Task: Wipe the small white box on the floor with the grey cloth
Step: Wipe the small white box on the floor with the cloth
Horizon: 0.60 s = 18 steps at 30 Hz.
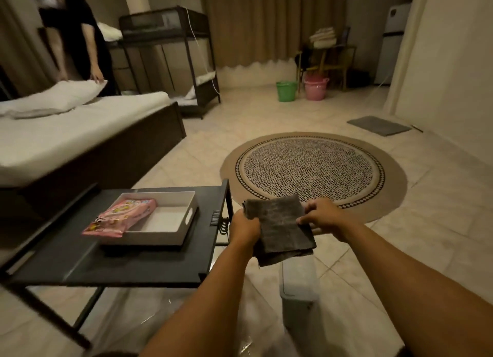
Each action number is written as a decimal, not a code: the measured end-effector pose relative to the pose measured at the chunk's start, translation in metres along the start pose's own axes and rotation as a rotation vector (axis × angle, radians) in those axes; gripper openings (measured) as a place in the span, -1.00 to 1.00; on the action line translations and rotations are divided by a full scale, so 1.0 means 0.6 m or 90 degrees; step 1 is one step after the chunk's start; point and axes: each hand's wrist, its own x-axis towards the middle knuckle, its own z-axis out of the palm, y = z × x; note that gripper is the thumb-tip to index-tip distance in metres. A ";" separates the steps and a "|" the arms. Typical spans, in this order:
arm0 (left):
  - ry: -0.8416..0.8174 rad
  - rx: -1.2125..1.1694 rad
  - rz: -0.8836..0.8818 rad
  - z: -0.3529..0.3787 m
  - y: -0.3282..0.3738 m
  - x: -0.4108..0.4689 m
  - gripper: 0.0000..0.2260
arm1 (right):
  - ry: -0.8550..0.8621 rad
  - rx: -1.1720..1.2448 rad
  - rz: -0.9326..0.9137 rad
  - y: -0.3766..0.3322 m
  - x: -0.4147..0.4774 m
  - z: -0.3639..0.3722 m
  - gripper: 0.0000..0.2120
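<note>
I have both hands raised in front of me. My left hand grips one edge of the grey cloth, and the fingers of my right hand pinch the opposite edge. The small white box stands on the floor directly below the cloth, its long axis running away from me. It lies between my forearms, slightly nearer my right arm. Left of my hands is the dark tabletop, carrying a white tray.
</note>
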 end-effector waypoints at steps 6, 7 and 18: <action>-0.018 0.150 0.036 -0.023 -0.050 -0.062 -0.79 | -0.044 0.034 0.006 0.069 -0.078 0.044 -0.85; -0.029 0.180 0.039 -0.024 -0.061 -0.065 -0.79 | -0.057 0.031 0.018 0.089 -0.082 0.049 -0.84; -0.298 0.695 0.125 0.073 -0.115 0.048 -0.73 | 0.076 -0.047 0.145 0.263 0.044 0.039 -0.56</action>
